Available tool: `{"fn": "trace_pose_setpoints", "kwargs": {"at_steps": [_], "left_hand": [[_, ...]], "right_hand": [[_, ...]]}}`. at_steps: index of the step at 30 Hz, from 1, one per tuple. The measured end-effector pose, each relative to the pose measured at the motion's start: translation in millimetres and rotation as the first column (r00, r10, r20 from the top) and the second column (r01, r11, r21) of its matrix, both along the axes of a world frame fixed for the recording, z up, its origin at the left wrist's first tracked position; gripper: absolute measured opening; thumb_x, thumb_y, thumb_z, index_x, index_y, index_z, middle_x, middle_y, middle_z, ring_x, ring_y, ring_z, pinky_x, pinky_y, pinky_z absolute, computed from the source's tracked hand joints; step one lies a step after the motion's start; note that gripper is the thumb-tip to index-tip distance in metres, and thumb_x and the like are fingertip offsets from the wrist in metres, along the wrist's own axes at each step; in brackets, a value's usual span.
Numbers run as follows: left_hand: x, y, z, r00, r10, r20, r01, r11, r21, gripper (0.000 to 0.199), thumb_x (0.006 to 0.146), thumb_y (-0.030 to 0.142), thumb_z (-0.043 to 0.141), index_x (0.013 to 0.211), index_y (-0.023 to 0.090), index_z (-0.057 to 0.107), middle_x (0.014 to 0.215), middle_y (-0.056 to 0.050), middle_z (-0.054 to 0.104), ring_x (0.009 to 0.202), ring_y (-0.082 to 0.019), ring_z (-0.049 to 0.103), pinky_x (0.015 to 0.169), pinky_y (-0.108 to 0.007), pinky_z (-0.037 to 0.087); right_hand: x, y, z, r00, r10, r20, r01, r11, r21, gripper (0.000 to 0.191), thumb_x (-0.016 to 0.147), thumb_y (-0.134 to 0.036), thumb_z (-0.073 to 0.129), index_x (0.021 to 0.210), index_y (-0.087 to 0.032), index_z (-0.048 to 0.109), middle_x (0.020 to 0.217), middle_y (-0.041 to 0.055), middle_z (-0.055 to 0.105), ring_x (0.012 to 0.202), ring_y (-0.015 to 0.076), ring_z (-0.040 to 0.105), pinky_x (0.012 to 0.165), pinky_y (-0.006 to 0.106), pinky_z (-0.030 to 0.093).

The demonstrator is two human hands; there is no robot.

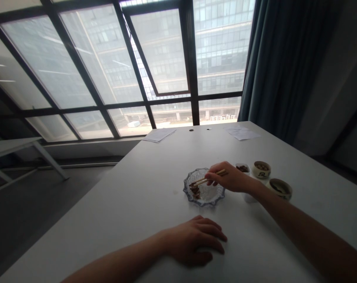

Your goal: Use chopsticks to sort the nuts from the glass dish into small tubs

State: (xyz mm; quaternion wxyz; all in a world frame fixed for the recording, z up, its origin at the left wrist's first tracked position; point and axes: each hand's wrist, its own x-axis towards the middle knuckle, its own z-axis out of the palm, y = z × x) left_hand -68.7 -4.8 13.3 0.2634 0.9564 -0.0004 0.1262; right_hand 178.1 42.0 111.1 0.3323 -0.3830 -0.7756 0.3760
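Observation:
My right hand (225, 177) is closed around a pair of wooden chopsticks (202, 181). Their tips reach into a clear glass dish (216, 196) with a scalloped rim, right at a small heap of brown pieces (195, 192) on its left side. Whether the tips pinch a piece is too small to tell. My left hand (197, 240) lies flat on the white table in front of the dish, fingers spread, holding nothing.
Right of the dish stand a small container (242, 168) of dark brown pieces, a cream cup (261, 169) with a dark character and another cup (281, 188), partly behind my right forearm. Papers (159, 135) and a sheet (243, 133) lie at the table's (131, 188) far end.

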Motion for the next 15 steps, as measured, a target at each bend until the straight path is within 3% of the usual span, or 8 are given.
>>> {"fn": "trace_pose_setpoints", "kwargs": {"at_steps": [9,15], "left_hand": [[0.5,-0.2,1.4,1.0,-0.004,0.003,0.004,1.0,-0.009,0.035,0.097,0.032,0.061,0.131,0.024,0.065,0.144,-0.006,0.066,0.139,-0.024,0.057,0.122,-0.036,0.037],[-0.1,0.2,0.4,1.0,0.002,0.0,-0.002,1.0,-0.007,0.034,0.097,0.032,0.061,0.13,0.025,0.065,0.144,-0.006,0.066,0.139,-0.024,0.056,0.122,-0.036,0.037]], "right_hand": [[-1.0,0.5,-2.4,0.998,-0.056,-0.006,0.056,0.998,-0.003,0.05,0.098,-0.058,0.065,0.088,-0.012,0.082,0.081,0.0108,0.081,0.072,0.0232,0.078,0.066,0.032,0.061],[16.4,-8.9,25.2,0.995,-0.094,0.02,0.094,0.995,0.025,0.05,0.098,-0.059,0.064,0.092,-0.013,0.081,0.086,0.0114,0.082,0.077,0.024,0.079,0.069,0.034,0.063]]}}
